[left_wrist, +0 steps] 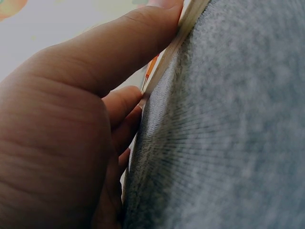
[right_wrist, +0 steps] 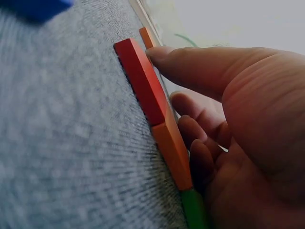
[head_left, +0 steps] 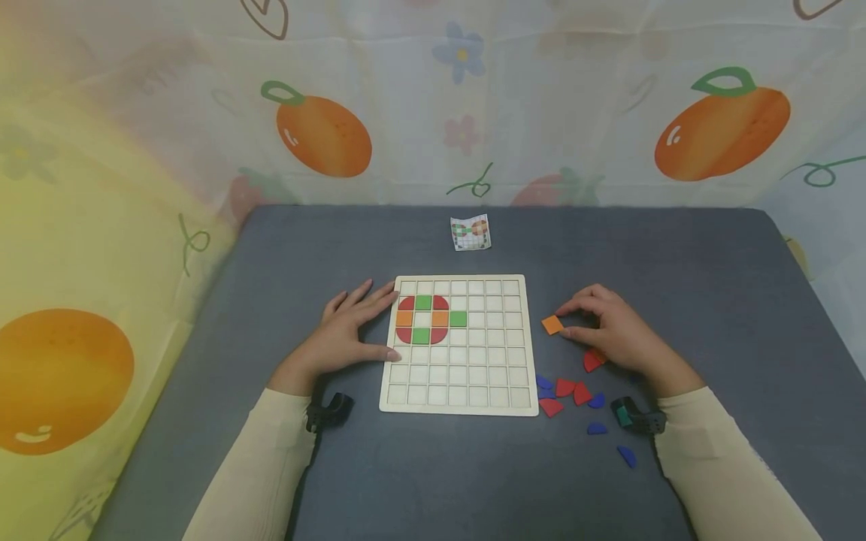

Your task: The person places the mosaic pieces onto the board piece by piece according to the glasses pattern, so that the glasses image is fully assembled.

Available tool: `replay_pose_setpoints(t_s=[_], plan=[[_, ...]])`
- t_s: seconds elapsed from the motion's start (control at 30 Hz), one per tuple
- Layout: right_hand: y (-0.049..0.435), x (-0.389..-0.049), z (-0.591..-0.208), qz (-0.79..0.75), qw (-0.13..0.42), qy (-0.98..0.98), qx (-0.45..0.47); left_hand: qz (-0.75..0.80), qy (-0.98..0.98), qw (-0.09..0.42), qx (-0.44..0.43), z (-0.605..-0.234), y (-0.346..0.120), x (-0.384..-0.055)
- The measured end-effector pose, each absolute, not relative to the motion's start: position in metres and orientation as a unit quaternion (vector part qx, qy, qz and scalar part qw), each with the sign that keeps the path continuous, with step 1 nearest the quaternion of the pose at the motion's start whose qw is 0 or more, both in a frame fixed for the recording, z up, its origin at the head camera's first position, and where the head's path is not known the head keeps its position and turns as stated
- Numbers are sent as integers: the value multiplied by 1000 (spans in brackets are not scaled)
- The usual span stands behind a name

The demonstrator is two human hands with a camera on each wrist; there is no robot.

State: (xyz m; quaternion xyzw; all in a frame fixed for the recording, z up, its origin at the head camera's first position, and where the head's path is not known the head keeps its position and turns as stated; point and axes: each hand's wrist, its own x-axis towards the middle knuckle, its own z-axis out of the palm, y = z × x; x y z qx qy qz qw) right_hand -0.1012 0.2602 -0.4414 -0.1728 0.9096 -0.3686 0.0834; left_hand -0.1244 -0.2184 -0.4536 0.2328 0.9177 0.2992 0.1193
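Observation:
A pale wooden grid board (head_left: 460, 411) lies on the table. On its upper left, green squares (head_left: 422, 302), orange squares (head_left: 404, 319) and red quarter-round tiles (head_left: 440, 335) form a ring around a bare cell, with one more green square (head_left: 458, 319) to the ring's right. My left hand (head_left: 338, 338) rests at the board's left edge, fingers spread, thumb on the rim. Right of the board, my right hand (head_left: 612, 330) pinches an orange square tile (head_left: 552, 324) between thumb and fingers. A red tile (right_wrist: 143, 83) and an orange tile (right_wrist: 172, 155) lie close below that hand.
Several loose red pieces (head_left: 582, 393) and blue rounded pieces (head_left: 597, 428) are scattered to the board's right and lower right. Behind the board lies a small printed card (head_left: 470, 234) with a coloured pattern. A fruit-print curtain (head_left: 406, 90) hangs behind the grey table (head_left: 467, 481).

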Motion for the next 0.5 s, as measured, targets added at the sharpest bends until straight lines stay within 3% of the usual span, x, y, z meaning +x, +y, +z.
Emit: replay_pose_setpoints(t_s=[0.5], plan=[[253, -99, -440, -374, 86, 909, -164, 295, 918, 118, 235, -454, -219, -124]])
